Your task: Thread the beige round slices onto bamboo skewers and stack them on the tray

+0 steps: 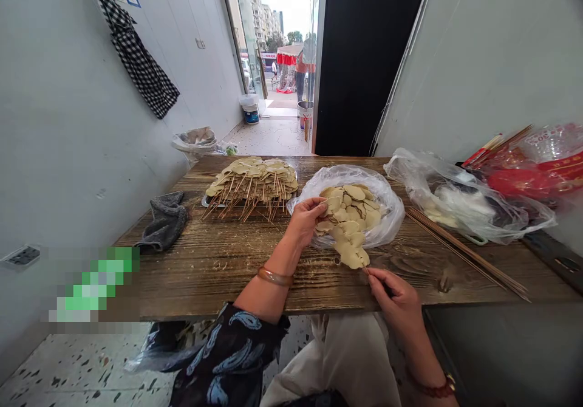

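Between the fingers of my right hand (pixel 395 297) is the lower end of a thin wooden skewer (pixel 365 270). Pale yellow, potato-like slices (pixel 350 248) are threaded along it, overlapping one another. My left hand (pixel 310 217) pinches a pale slice at the left side of a clear plastic bag (pixel 392 215). Inside that opened bag lies a heap of loose slices (pixel 357 203). Left of it, a metal tray (pixel 210 201) bears a tall pile of filled skewers (pixel 255 182), their bare sticks pointing toward me.
Bare skewers (pixel 469 252) lie on the wooden table (pixel 255 279) at right, near another plastic bag (pixel 460 203) and red packaging (pixel 523 179). A dark knife (pixel 553 258) rests at the far right. A grey cloth (pixel 166 220) lies left. Beyond, a doorway opens onto a street.
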{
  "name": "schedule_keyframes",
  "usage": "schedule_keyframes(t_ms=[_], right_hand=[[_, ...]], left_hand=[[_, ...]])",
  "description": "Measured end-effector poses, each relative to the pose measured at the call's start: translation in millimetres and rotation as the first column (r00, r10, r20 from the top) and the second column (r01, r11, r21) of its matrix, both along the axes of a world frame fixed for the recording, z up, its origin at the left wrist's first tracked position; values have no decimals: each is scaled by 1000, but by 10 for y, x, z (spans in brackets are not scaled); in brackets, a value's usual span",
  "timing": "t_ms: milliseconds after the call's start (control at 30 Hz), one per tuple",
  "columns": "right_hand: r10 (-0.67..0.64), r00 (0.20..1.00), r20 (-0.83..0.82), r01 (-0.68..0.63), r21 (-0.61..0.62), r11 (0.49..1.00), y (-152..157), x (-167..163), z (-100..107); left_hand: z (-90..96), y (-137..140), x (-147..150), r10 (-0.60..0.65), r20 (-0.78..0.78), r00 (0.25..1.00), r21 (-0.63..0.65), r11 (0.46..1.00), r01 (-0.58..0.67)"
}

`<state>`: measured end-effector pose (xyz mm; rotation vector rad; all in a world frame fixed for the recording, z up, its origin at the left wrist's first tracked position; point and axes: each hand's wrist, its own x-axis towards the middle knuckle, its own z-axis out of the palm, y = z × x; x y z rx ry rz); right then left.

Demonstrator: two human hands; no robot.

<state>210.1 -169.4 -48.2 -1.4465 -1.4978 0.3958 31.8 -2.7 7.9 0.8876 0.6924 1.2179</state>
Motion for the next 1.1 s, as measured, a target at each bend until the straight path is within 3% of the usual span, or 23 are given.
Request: schedule_keyframes(t_ms=[767, 933, 1100], right_hand=[[-35, 999, 24, 34, 38, 999, 9, -42, -6], [-23, 999, 26, 22, 42, 999, 13, -42, 5], [-18, 1000, 13, 18, 29, 999, 10, -40, 5]], left_hand=[[-18, -29, 19, -55, 175, 983, -159, 984, 83], [-21, -21, 18, -62, 170, 984, -195, 976, 96], [-9, -43, 30, -66, 123, 990, -150, 985, 85]])
